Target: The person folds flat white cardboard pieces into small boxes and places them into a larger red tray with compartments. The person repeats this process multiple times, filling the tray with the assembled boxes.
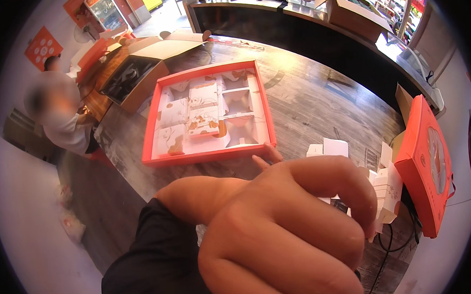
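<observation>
Close to the view, my left hand (281, 234) has its fingers curled over toward the right. Its fingertips turn away, so whatever they may hold is hidden. The bare left forearm comes from a dark sleeve and rises to this hand. Two fingertips of my right hand (270, 155) show behind it, stretched and apart against the near right corner of a shallow red box tray (209, 157). The rest of that hand is covered. White printed dividers form compartments inside the tray, with a small patterned carton (203, 121) at the middle.
A red lid with a shaped window (423, 165) leans at the right, beside folded white cartons (387, 193) and a black cable (384, 245). An opened cardboard box (138, 77) stands back left, near a person (69, 122). A dark counter (294, 42) bounds the far side.
</observation>
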Tool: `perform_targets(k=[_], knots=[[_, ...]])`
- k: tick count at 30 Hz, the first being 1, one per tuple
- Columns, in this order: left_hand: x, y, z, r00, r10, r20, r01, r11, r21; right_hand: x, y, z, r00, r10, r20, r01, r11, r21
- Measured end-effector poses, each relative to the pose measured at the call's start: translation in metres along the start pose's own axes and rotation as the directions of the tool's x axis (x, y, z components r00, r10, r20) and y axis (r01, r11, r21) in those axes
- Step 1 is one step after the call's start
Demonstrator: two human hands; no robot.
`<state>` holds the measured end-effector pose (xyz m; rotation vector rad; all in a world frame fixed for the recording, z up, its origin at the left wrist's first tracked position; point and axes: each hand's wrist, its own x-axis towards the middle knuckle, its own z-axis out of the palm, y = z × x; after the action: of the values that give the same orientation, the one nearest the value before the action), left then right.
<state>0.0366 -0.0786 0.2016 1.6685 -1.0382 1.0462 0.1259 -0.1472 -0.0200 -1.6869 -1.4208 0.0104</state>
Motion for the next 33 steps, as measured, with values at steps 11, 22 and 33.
perform_targets(k=[11, 22, 33], knots=[[0.006, 0.003, 0.0, 1.0, -0.022, -0.017, 0.023, 0.999, 0.047, 0.002, 0.005, 0.011, 0.997, -0.05, -0.06, 0.05, 0.999, 0.011], [0.014, -0.021, -0.008, 0.984, -0.175, 0.04, 0.168, 0.976, 0.142, 0.004, -0.001, -0.003, 0.999, -0.032, 0.032, 0.03, 0.999, 0.041], [-0.034, -0.124, 0.039, 0.702, -0.601, 0.382, 0.402, 0.777, 0.484, -0.011, 0.0, 0.004, 0.997, 0.035, 0.073, -0.04, 0.997, 0.064]])
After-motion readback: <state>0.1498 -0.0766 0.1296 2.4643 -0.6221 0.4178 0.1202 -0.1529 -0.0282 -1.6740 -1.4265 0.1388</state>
